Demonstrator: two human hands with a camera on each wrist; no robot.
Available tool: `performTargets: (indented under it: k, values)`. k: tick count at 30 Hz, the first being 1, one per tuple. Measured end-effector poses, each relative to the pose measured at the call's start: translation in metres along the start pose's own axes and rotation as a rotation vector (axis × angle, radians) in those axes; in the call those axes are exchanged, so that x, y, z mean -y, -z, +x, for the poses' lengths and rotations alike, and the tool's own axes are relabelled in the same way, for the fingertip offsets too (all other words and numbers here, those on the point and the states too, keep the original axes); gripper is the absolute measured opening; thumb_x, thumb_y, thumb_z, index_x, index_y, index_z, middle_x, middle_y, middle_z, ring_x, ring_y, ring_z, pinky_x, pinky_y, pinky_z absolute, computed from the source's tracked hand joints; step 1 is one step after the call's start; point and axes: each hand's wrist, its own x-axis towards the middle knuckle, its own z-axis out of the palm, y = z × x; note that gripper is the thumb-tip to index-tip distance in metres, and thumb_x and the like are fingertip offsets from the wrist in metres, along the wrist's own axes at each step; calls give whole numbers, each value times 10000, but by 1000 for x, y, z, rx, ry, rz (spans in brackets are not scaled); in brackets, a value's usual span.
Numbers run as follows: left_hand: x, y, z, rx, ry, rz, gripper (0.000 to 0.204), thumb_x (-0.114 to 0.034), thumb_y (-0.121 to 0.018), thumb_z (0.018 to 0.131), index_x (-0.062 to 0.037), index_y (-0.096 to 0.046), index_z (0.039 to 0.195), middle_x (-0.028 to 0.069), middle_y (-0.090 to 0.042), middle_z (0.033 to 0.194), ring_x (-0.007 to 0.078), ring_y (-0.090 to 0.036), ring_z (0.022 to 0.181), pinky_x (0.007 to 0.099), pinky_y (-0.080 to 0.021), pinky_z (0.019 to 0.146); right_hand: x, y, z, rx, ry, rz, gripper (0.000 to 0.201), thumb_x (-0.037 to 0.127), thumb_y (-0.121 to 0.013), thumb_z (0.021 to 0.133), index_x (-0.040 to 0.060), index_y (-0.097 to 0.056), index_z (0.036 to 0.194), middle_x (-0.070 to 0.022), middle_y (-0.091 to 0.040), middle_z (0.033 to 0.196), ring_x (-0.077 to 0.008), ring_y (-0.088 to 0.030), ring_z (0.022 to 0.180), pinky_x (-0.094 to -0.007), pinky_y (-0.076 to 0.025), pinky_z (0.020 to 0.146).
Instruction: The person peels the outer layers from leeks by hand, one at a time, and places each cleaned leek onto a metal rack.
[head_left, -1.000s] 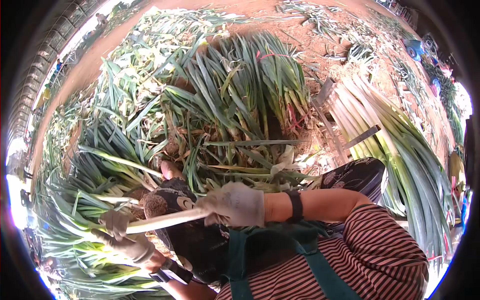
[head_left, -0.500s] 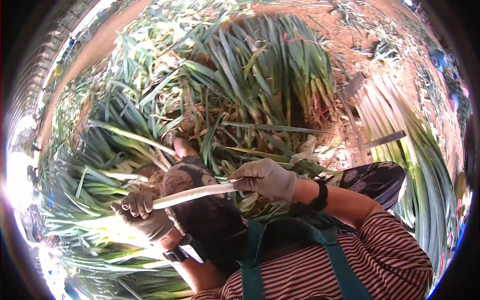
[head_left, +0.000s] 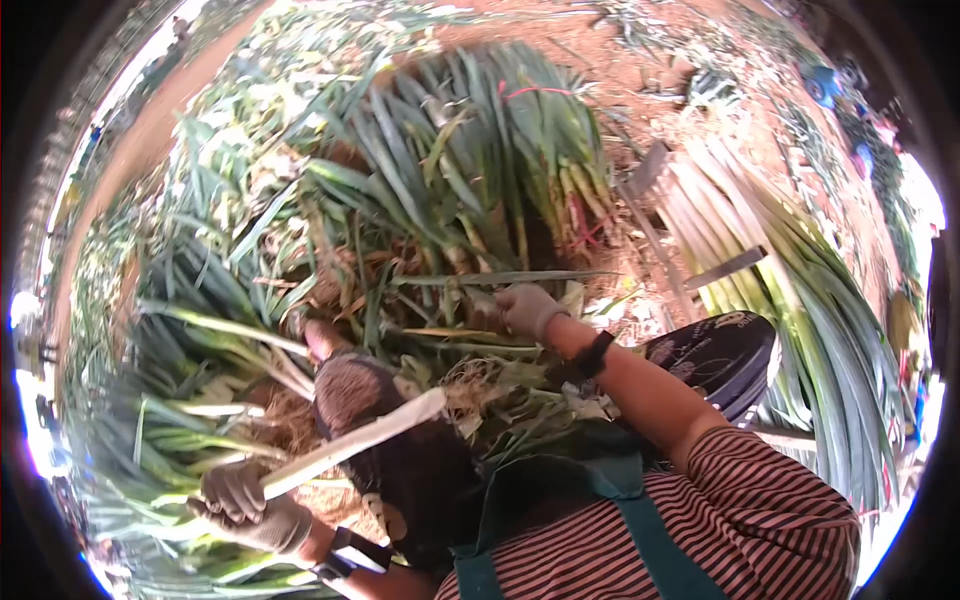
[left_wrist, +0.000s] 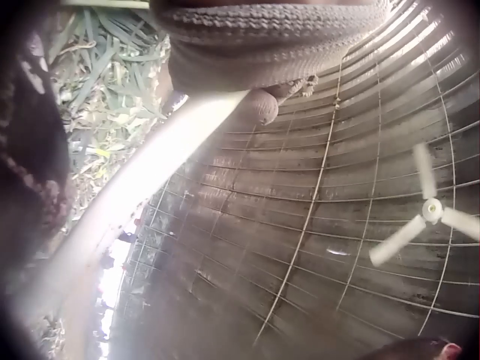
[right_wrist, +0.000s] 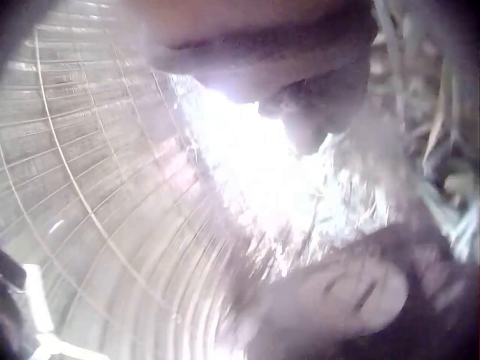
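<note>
Our right hand (head_left: 532, 312) is now off the leek (head_left: 350, 446); we cannot tell its grip. Only our left hand (head_left: 256, 508) grasps the stalk, leaving its pale end (head_left: 430, 405) free.

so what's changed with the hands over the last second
The right hand has let go of the pale stalk and moved forward, away from its end; whether it holds anything is unclear. The left hand still grips the stalk; the tied bundle hasn't moved.
</note>
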Motion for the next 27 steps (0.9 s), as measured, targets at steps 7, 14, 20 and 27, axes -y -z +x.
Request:
performTargets:
  k: [7,14,20,27]
  values:
    - [40,-39,13,16,-3,468,363,-311,-367,1048,-82,-426,773,-12,-334,539,61,-274,345,207,-262,320,-79,12,88,-25,-100,-13,443,354,-614,852,78,-615,1199,-203,-638,1149,-385,-603,1044,-455,-489,859]
    - [69,-20,16,-132,-60,716,346,-322,-368,1049,-110,-411,779,-22,-332,542,49,-250,341,190,-267,316,-80,27,133,13,-370,-207,890,477,-674,789,-20,-322,1439,-260,-527,1321,-383,-568,1147,-411,-501,915]
    - [85,-42,24,-408,-8,870,425,-400,-389,1030,-151,-419,688,-33,-331,530,62,-282,392,219,-279,382,-28,-84,130,0,-254,-668,569,236,-621,833,-35,-459,1306,-251,-574,1227,-347,-637,1044,-441,-537,797]
    - [93,-43,28,-423,52,790,420,-375,-401,1031,-134,-443,689,-35,-329,524,68,-273,389,211,-272,378,-4,-175,97,289,166,-746,378,159,-518,877,-90,-505,1162,-209,-688,922,-341,-702,796,-430,-549,674]
